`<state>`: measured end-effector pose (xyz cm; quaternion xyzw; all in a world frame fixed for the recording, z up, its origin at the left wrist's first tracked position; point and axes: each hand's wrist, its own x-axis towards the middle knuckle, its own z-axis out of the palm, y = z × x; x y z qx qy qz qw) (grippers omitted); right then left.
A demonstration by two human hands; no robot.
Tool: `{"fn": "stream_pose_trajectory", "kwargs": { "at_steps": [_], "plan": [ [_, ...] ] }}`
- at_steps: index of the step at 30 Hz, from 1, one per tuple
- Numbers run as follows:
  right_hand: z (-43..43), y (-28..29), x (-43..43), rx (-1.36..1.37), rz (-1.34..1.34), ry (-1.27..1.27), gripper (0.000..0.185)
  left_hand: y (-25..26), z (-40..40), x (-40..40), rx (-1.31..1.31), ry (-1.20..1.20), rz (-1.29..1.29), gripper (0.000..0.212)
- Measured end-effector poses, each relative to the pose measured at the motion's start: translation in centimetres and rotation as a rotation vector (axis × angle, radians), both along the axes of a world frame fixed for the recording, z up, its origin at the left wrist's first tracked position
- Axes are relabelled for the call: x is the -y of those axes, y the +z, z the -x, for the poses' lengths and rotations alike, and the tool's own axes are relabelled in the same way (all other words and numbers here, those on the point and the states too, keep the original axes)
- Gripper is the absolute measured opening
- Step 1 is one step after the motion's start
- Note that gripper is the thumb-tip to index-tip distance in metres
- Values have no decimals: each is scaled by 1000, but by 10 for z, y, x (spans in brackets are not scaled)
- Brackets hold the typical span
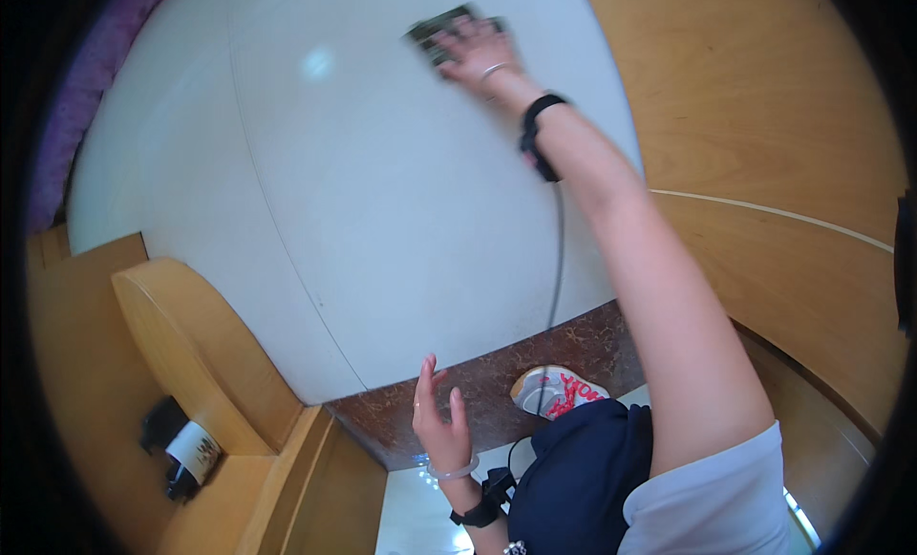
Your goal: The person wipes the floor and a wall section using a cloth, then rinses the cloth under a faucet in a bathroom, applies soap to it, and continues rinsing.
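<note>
At the top, my right hand lies with spread fingers over a dark patterned cloth against the white tile floor. Both are blurred, and part of the cloth is hidden under the palm. A silver bangle and a black wrist device are on that arm. My left hand hovers near my body with its fingers apart and nothing in it. Behind it runs a brown marble-patterned strip. A pale bangle and a black strap circle the left wrist.
A wooden door or panel bounds the right side. At left stands wooden furniture with a curved piece; a black-and-white object sits on it. Purple fabric hangs at upper left. A cable trails from my right wrist past my shoe.
</note>
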<state>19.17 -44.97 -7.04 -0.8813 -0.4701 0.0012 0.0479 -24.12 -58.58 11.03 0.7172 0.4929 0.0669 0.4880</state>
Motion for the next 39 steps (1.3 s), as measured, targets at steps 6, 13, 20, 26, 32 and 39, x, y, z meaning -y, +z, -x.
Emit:
{"fn": "stream_pose_trajectory", "kwargs": {
  "at_steps": [6,13,20,26,32,39],
  "plan": [
    [-91,-16,136,74,94,-317,61,-16,16,3,-84,-128,53,59],
    [-31,-26,203,147,74,-305,60,-14,1,31,-48,-317,-12,58],
    [93,-20,290,66,75,-385,66,-7,21,52,-45,-391,-109,58],
    [247,1,270,-199,300,-282,70,-6,49,76,26,-133,-52,52],
    [436,-1,199,-461,-9,940,61,6,76,87,23,-57,-99,52],
    [383,2,157,-481,-39,905,61,15,127,96,-1,247,-86,53]
  ]
}}
